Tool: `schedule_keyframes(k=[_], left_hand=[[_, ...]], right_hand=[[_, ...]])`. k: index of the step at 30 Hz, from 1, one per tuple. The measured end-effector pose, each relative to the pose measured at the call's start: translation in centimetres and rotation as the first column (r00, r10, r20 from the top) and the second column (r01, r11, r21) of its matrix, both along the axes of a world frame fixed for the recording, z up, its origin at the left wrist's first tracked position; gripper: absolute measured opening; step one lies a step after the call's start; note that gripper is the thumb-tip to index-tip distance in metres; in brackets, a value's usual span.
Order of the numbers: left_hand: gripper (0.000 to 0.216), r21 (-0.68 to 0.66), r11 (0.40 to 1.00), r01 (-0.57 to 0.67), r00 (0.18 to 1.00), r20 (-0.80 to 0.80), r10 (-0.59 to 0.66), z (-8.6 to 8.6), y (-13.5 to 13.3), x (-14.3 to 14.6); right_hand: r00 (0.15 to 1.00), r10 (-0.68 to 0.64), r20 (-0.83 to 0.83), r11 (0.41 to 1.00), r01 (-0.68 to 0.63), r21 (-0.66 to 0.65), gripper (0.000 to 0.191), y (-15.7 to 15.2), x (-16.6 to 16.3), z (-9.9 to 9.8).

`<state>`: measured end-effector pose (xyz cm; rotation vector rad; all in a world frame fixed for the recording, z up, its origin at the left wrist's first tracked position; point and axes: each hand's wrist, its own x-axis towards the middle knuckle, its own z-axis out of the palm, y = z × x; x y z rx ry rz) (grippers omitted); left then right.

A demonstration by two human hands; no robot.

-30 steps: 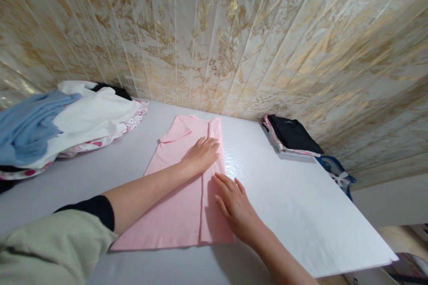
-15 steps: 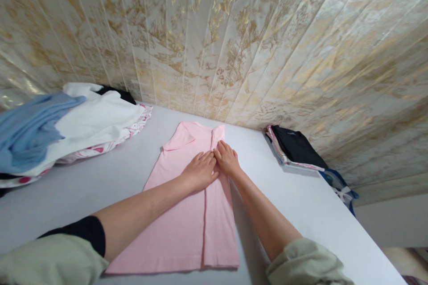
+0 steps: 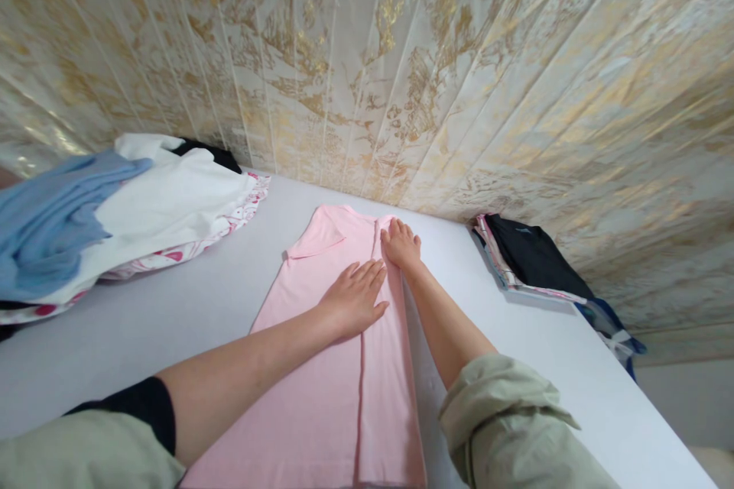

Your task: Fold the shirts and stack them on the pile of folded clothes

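A pink shirt (image 3: pixel 310 397) lies spread on the white table, its neck end toward the wall. Its right side is folded inward, making a long strip with an edge running lengthwise. My left hand (image 3: pixel 354 299) rests flat on the middle of the shirt, fingers stretched over the strip's edge. Farther up, my right hand (image 3: pixel 401 246) lies on the folded part near the top right corner, with its fingers extended. Neither hand grips the cloth. The lower hem reaches the bottom of the picture, and my left forearm covers part of the shirt.
On the left is a loose heap of clothes, with a blue garment (image 3: pixel 57 214) and a white garment (image 3: pixel 172 206) on top. A folded stack with a black garment (image 3: pixel 533 256) uppermost sits at right, beside a dark blue item (image 3: pixel 613 328) at the table edge. A gold-patterned curtain (image 3: pixel 344 76) hangs behind the table (image 3: pixel 493 328).
My right hand has slid up the folded strip toward the shirt's top corner, away from my left hand. My left hand has flattened, its fingers straighter. The view has shifted slightly.
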<state>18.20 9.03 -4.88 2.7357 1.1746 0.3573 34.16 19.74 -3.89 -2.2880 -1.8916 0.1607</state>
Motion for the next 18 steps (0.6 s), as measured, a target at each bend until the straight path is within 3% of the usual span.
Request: schedule_keyframes(k=[5, 9, 13, 18], left_hand=[[0.061, -0.019, 1.000, -0.012, 1.000, -0.014, 0.012, 0.3, -0.1, 0.0], [0.054, 0.015, 1.000, -0.015, 0.997, 0.072, 0.014, 0.5, 0.3, -0.2], [0.049, -0.022, 0.997, -0.071, 0.977, 0.199, 0.074, 0.7, 1.2, -0.4], [0.047, -0.024, 0.998, -0.057, 0.975, 0.213, 0.060, 0.6, 1.6, -0.3]], right_hand=[[1.000, -0.025, -0.009, 1.000, 0.025, -0.004, 0.063, 0.6, 0.0, 0.4], [0.999, 0.007, 0.046, 0.998, -0.010, 0.064, 0.061, -1.8, -0.5, 0.6], [0.975, 0.169, 0.142, 0.983, -0.178, 0.055, 0.056, -8.5, -1.0, 0.4], [0.917, 0.379, 0.125, 0.925, -0.380, -0.019, 0.057, -19.1, -1.4, 0.9]])
